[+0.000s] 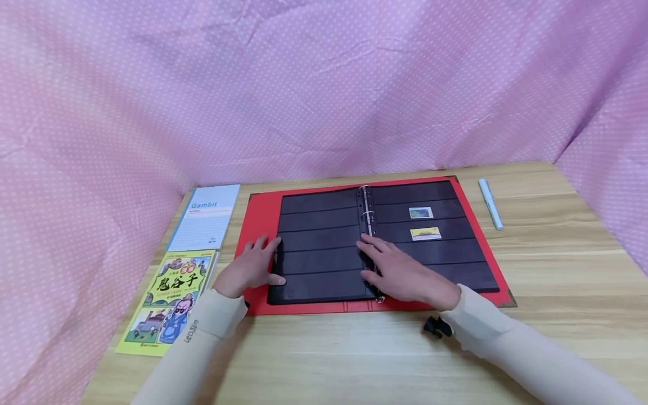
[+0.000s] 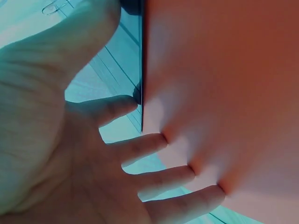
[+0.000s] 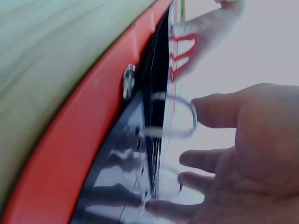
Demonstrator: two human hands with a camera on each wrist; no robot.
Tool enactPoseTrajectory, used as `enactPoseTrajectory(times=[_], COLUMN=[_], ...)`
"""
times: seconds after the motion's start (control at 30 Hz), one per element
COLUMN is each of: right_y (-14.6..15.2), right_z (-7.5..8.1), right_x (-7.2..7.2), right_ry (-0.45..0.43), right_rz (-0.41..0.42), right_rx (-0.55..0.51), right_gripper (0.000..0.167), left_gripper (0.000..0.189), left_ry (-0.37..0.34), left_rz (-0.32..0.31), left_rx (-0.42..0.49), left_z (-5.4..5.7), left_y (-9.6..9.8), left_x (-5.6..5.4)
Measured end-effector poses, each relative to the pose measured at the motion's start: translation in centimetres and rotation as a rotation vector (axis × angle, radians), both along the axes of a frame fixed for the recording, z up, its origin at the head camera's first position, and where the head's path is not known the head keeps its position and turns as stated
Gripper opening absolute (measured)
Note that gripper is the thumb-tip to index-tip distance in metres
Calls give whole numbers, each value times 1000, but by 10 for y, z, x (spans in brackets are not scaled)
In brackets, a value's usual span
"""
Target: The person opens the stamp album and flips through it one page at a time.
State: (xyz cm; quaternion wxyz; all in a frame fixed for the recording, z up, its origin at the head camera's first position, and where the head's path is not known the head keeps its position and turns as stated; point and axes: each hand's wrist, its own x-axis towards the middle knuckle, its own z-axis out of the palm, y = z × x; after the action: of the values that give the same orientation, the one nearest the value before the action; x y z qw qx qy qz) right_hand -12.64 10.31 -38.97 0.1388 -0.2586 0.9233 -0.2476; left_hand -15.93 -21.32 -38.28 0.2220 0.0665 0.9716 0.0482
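Note:
A red ring binder (image 1: 258,219) lies spread on the table with black pocket pages. My left hand (image 1: 248,270) rests at its left side. In the left wrist view its fingertips (image 2: 219,190) touch the red cover, while the thumb reaches the edge of the left black page (image 1: 319,242). Over the lower spine, my right hand (image 1: 407,275) lies with fingers extended. Its thumb (image 3: 210,111) is right at a metal ring (image 3: 192,116) in the right wrist view. Two stamps, a green-blue one (image 1: 421,212) and a yellow one (image 1: 426,233), sit in the right page (image 1: 466,253).
Left of the binder lie a pale blue notebook (image 1: 202,222) and a yellow comic-style book (image 1: 162,304). A light blue pen (image 1: 490,203) is at the right. Small black piece (image 1: 437,327) by the right cuff; pink dotted cloth (image 1: 324,90) behind the table.

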Motion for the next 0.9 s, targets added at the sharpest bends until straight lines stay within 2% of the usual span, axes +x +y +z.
enactPoseTrajectory(times=[0.17, 0.5, 0.7, 0.9], right_y=[29, 110, 138, 144], right_z=[-5, -6, -11, -12], right_x=[3, 28, 37, 35], right_ry=[23, 1, 11, 9], right_rz=[-88, -319, -356, -398], right_rx=[-50, 65, 128, 119], right_gripper=[63, 79, 81, 81], left_gripper=[101, 99, 99, 99], left_ry=[-23, -22, -18, -6], left_rz=[6, 16, 9, -11], left_rx=[-1, 2, 1, 9], left_z=[-1, 0, -2, -3], left_y=[1, 2, 2, 1], left_x=[1, 4, 4, 4])
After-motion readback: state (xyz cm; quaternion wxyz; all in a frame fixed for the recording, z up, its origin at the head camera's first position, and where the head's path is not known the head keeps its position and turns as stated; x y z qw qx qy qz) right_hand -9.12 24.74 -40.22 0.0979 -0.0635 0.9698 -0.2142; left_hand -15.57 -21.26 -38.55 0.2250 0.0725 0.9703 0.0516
